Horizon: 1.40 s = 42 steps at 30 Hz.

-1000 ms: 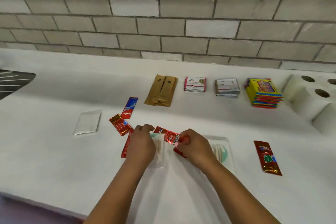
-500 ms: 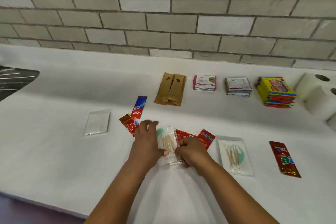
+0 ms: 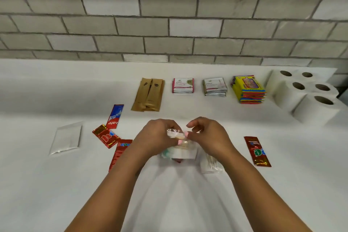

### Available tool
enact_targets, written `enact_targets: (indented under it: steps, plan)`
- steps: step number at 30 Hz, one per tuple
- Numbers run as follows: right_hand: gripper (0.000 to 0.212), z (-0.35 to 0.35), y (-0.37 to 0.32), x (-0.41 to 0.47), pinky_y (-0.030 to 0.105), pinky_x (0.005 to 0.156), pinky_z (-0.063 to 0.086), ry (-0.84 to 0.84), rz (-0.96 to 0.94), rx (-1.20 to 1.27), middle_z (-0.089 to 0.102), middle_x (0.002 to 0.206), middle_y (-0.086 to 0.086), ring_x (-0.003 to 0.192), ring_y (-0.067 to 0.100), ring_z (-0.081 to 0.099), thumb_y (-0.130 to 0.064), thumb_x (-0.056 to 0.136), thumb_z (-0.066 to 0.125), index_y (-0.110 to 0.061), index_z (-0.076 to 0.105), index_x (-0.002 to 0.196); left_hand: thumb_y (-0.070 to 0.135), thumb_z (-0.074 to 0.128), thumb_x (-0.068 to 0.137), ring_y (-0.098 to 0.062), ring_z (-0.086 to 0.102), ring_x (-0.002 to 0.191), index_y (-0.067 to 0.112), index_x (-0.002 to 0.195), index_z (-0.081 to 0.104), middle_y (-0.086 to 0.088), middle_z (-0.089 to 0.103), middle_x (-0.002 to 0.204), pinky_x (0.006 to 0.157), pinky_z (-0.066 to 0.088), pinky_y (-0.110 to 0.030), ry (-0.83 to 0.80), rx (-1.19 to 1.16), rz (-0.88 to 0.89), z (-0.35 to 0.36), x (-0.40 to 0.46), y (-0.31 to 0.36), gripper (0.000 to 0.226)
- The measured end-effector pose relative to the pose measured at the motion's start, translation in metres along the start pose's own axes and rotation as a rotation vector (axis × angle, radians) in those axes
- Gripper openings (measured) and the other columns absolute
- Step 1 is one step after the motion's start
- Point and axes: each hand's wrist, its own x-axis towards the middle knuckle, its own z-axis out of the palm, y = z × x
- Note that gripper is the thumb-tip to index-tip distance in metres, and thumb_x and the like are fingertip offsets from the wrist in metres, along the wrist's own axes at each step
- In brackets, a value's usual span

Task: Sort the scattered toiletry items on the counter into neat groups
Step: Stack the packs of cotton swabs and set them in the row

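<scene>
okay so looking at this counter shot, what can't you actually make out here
Head view, the only one:
- Clear swab packet: its contents are mostly covered by the left hand and right hand.
- Second clear packet: half under the right wrist.
- Red sachet: its lower end is behind the left forearm.
- Dove sachet stacks: the small print is too small to read.

Bare forearms, no sleeves, hands [image 3: 188, 137] ungloved
</scene>
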Motion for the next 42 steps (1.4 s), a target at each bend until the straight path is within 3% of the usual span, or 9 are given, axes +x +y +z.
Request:
enact_targets:
  steps: [3, 5, 10, 13, 16, 21, 30, 36, 42]
  plan:
    - [0.052, -0.014, 0.016, -0.002, 0.031, 0.09, 0.045, 0.251, 0.121, 0.217, 0.048, 0.121, -0.002, 0.11, 0.017, 0.051, -0.038, 0.08, 0.07, -0.025, 0.049, 0.125, 0.024, 0.075, 0.077, -0.011, 0.061, 0.074, 0.024, 0.084, 0.065, 0.003, 0.067, 0.085, 0.053, 0.046, -0.019, 0.144, -0.437, -0.118, 0.018, 0.006, 0.004, 0.012]
    - [0.061, -0.022, 0.024, -0.006, 0.031, 0.087, 0.044, 0.203, 0.253, 0.401, 0.047, 0.122, -0.002, 0.11, 0.019, 0.051, -0.038, 0.081, 0.07, -0.025, 0.04, 0.131, 0.019, 0.075, 0.078, -0.017, 0.064, 0.072, 0.02, 0.081, 0.065, -0.004, 0.069, 0.086, 0.056, 0.051, -0.026, 0.172, -0.725, -0.201, 0.035, 0.006, 0.009, 0.011]
    - [0.031, -0.023, 0.055, -0.006, 0.041, 0.078, 0.056, 0.002, 0.272, 0.639, 0.069, 0.099, 0.016, 0.089, 0.032, 0.067, -0.006, 0.075, 0.07, -0.008, 0.061, 0.105, 0.012, 0.065, 0.085, -0.028, 0.067, 0.083, 0.012, 0.086, 0.063, -0.015, 0.069, 0.093, 0.069, 0.056, -0.036, 0.117, -1.073, -0.335, 0.074, 0.001, 0.032, 0.002]
    - [0.05, -0.024, 0.072, 0.0, 0.049, 0.085, 0.056, 0.139, 0.335, 0.701, 0.067, 0.106, 0.015, 0.093, 0.033, 0.067, -0.008, 0.069, 0.076, -0.011, 0.055, 0.114, 0.016, 0.064, 0.086, -0.018, 0.064, 0.077, 0.011, 0.082, 0.065, -0.008, 0.068, 0.087, 0.066, 0.054, -0.03, 0.078, -0.922, -0.318, 0.082, 0.0, 0.035, 0.007]
    - [0.056, -0.026, 0.084, 0.006, 0.041, 0.084, 0.056, 0.249, 0.381, 0.667, 0.064, 0.101, 0.011, 0.093, 0.028, 0.065, -0.005, 0.074, 0.077, -0.018, 0.044, 0.117, 0.019, 0.068, 0.083, -0.01, 0.055, 0.062, 0.016, 0.074, 0.065, 0.0, 0.063, 0.072, 0.057, 0.043, -0.023, 0.011, -0.674, -0.253, 0.091, -0.001, 0.03, 0.011]
    - [0.054, -0.015, 0.089, 0.009, 0.023, 0.069, 0.05, 0.294, 0.26, 0.308, 0.061, 0.093, 0.004, 0.086, 0.02, 0.062, -0.013, 0.076, 0.076, -0.014, 0.044, 0.12, 0.022, 0.075, 0.077, -0.012, 0.059, 0.071, 0.018, 0.084, 0.06, 0.003, 0.064, 0.078, 0.061, 0.045, -0.019, 0.096, -0.456, -0.241, 0.104, -0.001, 0.025, 0.017]
    - [0.052, -0.004, 0.097, 0.011, 0.023, 0.076, 0.047, 0.258, 0.233, 0.072, 0.064, 0.102, 0.009, 0.091, 0.021, 0.063, -0.02, 0.08, 0.073, -0.015, 0.044, 0.122, 0.022, 0.075, 0.078, -0.002, 0.053, 0.06, 0.013, 0.094, 0.05, 0.007, 0.056, 0.065, 0.048, 0.038, -0.011, 0.127, -0.407, -0.237, 0.12, -0.004, 0.022, 0.031]
    - [0.045, -0.009, 0.084, 0.014, 0.024, 0.076, 0.046, 0.372, 0.154, 0.037, 0.055, 0.12, 0.003, 0.105, 0.021, 0.059, -0.031, 0.082, 0.07, -0.019, 0.049, 0.121, 0.038, 0.067, 0.082, -0.013, 0.057, 0.082, 0.018, 0.106, 0.05, 0.005, 0.056, 0.084, 0.064, 0.04, -0.023, 0.202, -0.328, -0.227, 0.105, -0.002, 0.021, 0.035]
    - [0.033, 0.011, 0.042, 0.018, 0.014, 0.063, 0.036, 0.303, -0.025, 0.082, 0.053, 0.103, -0.005, 0.089, 0.011, 0.053, -0.021, 0.086, 0.065, -0.022, 0.052, 0.116, 0.032, 0.063, 0.085, -0.011, 0.054, 0.096, 0.019, 0.12, 0.048, 0.003, 0.056, 0.111, 0.076, 0.044, -0.024, 0.36, -0.298, -0.216, 0.064, -0.006, -0.004, 0.041]
